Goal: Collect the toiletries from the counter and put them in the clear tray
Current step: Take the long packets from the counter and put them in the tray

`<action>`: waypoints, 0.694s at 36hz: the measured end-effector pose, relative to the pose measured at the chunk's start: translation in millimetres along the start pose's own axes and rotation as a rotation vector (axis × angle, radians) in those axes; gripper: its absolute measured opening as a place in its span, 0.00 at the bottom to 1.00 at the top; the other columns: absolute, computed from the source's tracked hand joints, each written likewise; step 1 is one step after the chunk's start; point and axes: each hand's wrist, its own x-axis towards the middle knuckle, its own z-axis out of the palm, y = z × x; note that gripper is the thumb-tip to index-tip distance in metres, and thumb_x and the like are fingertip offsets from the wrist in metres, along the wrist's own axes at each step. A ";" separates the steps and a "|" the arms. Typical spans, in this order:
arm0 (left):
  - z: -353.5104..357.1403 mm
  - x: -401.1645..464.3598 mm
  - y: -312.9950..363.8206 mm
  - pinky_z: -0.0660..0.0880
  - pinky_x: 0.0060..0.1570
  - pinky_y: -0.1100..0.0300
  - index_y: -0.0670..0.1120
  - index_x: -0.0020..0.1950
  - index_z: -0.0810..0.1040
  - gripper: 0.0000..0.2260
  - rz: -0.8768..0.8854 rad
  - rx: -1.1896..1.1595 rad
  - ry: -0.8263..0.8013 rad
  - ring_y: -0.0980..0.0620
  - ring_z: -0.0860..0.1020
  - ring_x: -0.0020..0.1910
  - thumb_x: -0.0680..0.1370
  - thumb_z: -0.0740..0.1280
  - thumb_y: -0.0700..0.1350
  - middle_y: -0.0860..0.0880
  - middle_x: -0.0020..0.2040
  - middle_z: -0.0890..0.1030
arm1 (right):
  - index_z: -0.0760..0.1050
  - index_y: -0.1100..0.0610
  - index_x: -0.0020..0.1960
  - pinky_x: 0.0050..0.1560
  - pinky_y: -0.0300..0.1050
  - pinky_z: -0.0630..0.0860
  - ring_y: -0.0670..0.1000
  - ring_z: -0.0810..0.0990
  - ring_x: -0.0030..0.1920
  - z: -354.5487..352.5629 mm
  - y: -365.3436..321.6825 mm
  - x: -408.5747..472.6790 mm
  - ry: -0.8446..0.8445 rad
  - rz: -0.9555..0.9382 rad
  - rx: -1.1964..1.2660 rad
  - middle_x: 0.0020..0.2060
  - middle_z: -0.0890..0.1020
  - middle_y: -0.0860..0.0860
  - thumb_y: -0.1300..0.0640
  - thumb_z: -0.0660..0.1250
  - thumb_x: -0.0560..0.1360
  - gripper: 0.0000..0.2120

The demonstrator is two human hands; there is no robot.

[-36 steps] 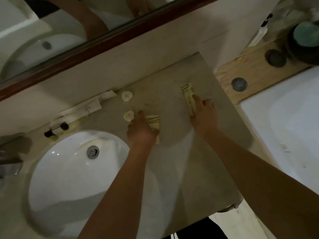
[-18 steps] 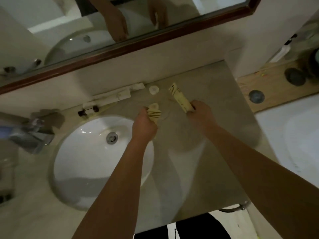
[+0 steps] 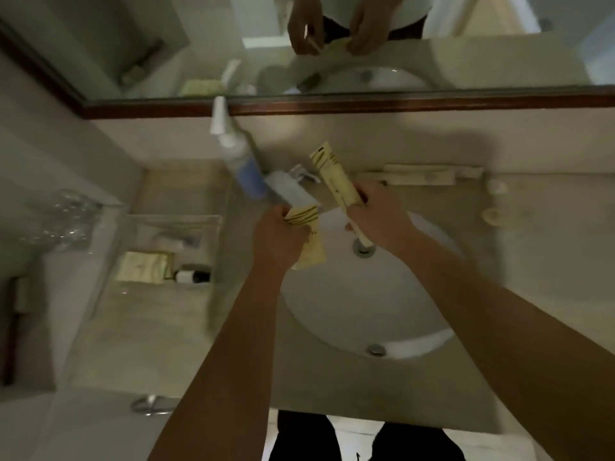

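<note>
Table (image 3: 416, 387): smooth pale stone-like slab, matte, with a round white glossy basin (image 3: 366, 311) sunk into it; two metal fittings show in the basin, the drain (image 3: 364, 249) and an overflow cap (image 3: 376, 350).
Left hand (image 3: 278, 239): closed around a short, flat, pale-yellow packet (image 3: 307, 234) with dark wavy stripes at its top end; it is held above the basin's left rim.
Right hand (image 3: 377, 221): closed around a long, narrow pale-yellow box (image 3: 334, 178), same dark stripes near its far end, tilted up and away over the basin's far edge.
Clear tray (image 3: 166, 251): transparent, rectangular, thin-walled, standing on the table to the left of the basin, well apart from both hands.
Inside the tray: one flat pale-yellow packet (image 3: 144, 266), one small dark bottle with a white band (image 3: 193, 277) lying on its side just beside it, and some blurred small items farther back that I cannot make out.
On the table, far right: two small round cream caps or soaps (image 3: 492, 216), and a row of long cream-coloured boxes (image 3: 432, 174) along the wall; their count is unclear in the blur.
Beside the tap (image 3: 301, 173): one tall soft white tube with a blue patch (image 3: 238, 151), leaning toward the mirror (image 3: 366, 106), which has a dark wooden frame.
Far left: crumpled clear plastic (image 3: 65, 221), shiny and creased.
Striped yellow items counted: three, two in the hands and one in the tray.
</note>
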 end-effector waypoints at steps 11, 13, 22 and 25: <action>-174.6 55.7 -149.0 0.81 0.39 0.56 0.49 0.55 0.75 0.15 -0.247 -0.240 0.122 0.52 0.81 0.44 0.72 0.71 0.35 0.49 0.50 0.81 | 0.72 0.49 0.62 0.47 0.58 0.81 0.55 0.81 0.47 192.0 -123.9 37.5 -0.186 -0.050 -0.129 0.51 0.79 0.52 0.60 0.60 0.76 0.16; -190.5 65.0 -173.5 0.82 0.43 0.54 0.48 0.56 0.75 0.16 -0.278 -0.271 0.147 0.51 0.82 0.47 0.71 0.72 0.35 0.48 0.52 0.82 | 0.73 0.50 0.62 0.47 0.58 0.81 0.54 0.80 0.48 215.7 -129.9 44.3 -0.209 -0.072 -0.148 0.51 0.79 0.52 0.60 0.61 0.76 0.16; -215.3 111.9 -241.2 0.83 0.42 0.44 0.49 0.61 0.75 0.24 -0.372 -0.413 0.235 0.44 0.82 0.52 0.69 0.76 0.34 0.44 0.57 0.81 | 0.71 0.48 0.64 0.52 0.53 0.80 0.52 0.79 0.54 273.3 -125.7 76.3 -0.227 -0.059 -0.251 0.58 0.79 0.51 0.60 0.65 0.76 0.19; -212.5 125.0 -253.8 0.83 0.42 0.42 0.52 0.60 0.75 0.23 -0.382 -0.450 0.249 0.45 0.83 0.50 0.70 0.75 0.34 0.45 0.55 0.81 | 0.71 0.45 0.63 0.49 0.51 0.79 0.51 0.79 0.52 280.9 -118.2 85.5 -0.231 -0.036 -0.275 0.57 0.79 0.49 0.58 0.65 0.76 0.17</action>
